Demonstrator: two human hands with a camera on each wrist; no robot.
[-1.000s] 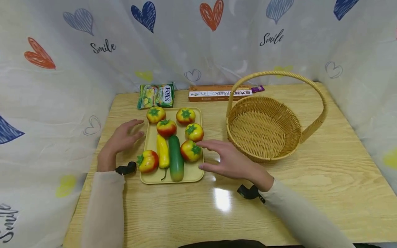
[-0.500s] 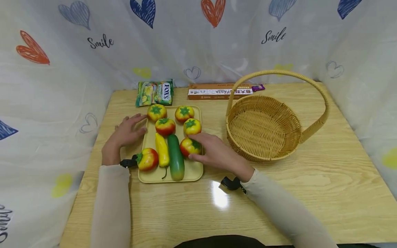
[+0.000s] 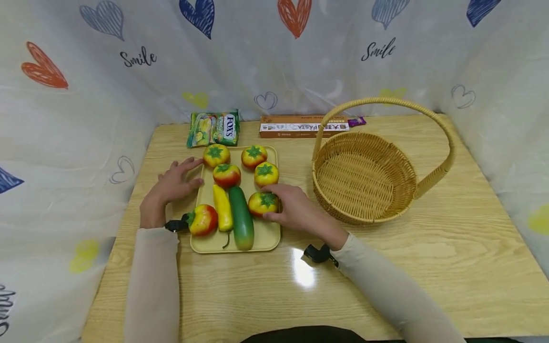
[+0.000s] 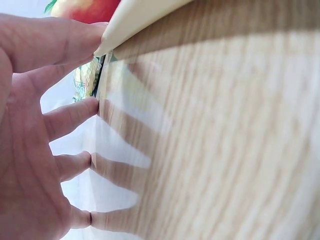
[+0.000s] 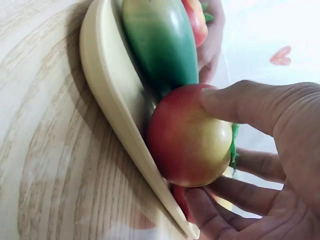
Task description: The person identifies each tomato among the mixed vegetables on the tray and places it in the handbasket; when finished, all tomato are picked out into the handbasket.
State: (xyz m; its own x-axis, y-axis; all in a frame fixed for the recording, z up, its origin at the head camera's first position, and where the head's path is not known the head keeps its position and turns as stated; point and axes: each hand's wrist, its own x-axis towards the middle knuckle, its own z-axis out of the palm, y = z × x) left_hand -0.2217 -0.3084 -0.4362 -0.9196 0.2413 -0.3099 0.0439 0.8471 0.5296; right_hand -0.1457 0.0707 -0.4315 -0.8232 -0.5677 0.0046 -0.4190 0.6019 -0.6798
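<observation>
A yellow tray (image 3: pixel 266 240) holds several red-and-yellow toy fruits, a yellow pepper (image 3: pixel 223 209) and a green cucumber (image 3: pixel 242 219). My right hand (image 3: pixel 296 209) grips the fruit (image 3: pixel 260 204) at the tray's right side; in the right wrist view, thumb and fingers of the hand (image 5: pixel 265 165) curl round that fruit (image 5: pixel 190 135). At the tray's left edge is my left hand (image 3: pixel 171 183), fingers spread. The left wrist view shows this hand (image 4: pixel 40 135) with its fingertips on the wooden table and its thumb at the tray rim (image 4: pixel 135 22).
A wicker basket (image 3: pixel 358 183) with a tall handle stands right of the tray. Behind lie a green snack bag (image 3: pixel 214 128), a long pasta box (image 3: pixel 296 126) and a small purple packet (image 3: pixel 357 122). A patterned cloth (image 3: pixel 240 62) hangs at the back.
My right hand has moved left onto the fruit and taken hold of it. The left hand has come closer to the tray's left edge. The gripped fruit has tilted slightly.
</observation>
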